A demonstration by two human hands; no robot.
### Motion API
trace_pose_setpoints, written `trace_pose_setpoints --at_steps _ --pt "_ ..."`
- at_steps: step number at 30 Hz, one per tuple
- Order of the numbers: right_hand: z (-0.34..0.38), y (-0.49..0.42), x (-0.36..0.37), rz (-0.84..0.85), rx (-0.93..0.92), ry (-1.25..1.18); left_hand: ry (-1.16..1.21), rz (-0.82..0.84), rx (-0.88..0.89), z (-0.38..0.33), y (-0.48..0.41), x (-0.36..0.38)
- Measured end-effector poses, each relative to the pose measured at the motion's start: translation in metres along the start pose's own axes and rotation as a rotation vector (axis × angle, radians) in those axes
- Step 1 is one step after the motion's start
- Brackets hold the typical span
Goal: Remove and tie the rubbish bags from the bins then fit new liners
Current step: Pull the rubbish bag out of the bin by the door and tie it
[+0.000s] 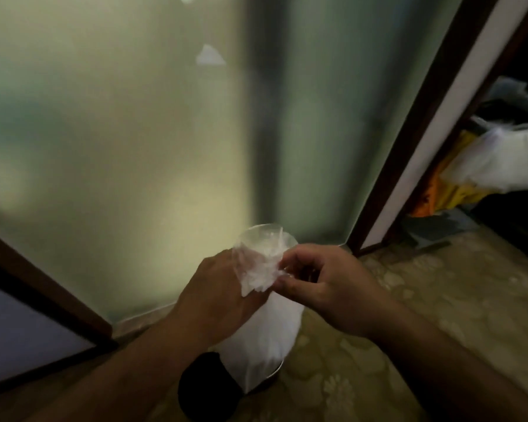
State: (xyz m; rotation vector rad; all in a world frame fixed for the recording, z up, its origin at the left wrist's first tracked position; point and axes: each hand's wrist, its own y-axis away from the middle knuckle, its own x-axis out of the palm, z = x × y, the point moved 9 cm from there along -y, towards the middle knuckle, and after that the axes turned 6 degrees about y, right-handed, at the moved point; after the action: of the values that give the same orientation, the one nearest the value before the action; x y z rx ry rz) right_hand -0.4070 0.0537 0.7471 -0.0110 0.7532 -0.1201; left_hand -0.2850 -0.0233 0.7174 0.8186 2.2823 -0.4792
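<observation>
A white rubbish bag [267,336] hangs full between my hands, its lower part over a small bin [211,388] with a dark body and a metal rim. The bag's clear crumpled top [261,257] is gathered at chest height. My left hand [217,293] grips the neck of the bag from the left. From the right, my right hand [320,278] pinches the loose plastic of the top between thumb and fingers. Most of the bin is hidden behind my left forearm.
A frosted glass panel [134,132] in a dark wooden frame stands close ahead. The floor [439,300] is a patterned yellowish carpet. To the right, an open closet holds yellow and orange cloth [445,190], a white bundle [506,159] and dark items.
</observation>
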Motion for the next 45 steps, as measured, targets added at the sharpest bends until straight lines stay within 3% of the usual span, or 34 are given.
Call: trace_pose_setpoints --at_steps 12,16,23,35,45 --pt "-0.031 0.031 -0.095 -0.271 0.294 0.131 -0.027 0.321 0.457 -0.082 -0.080 0.061" --pt "-0.051 0.038 -0.107 -0.353 0.400 0.174 0.017 0.213 0.443 -0.083 -0.104 0.069" --pt "-0.087 0.055 -0.138 -0.421 0.421 0.066 0.024 0.517 0.485 -0.115 -0.115 0.145" --pt "-0.213 0.104 -0.274 -0.495 0.408 0.050 0.150 0.509 0.486 -0.235 -0.195 0.256" --pt "-0.302 0.118 -0.343 -0.584 0.489 -0.330 0.052 0.374 0.584 -0.292 -0.276 0.329"
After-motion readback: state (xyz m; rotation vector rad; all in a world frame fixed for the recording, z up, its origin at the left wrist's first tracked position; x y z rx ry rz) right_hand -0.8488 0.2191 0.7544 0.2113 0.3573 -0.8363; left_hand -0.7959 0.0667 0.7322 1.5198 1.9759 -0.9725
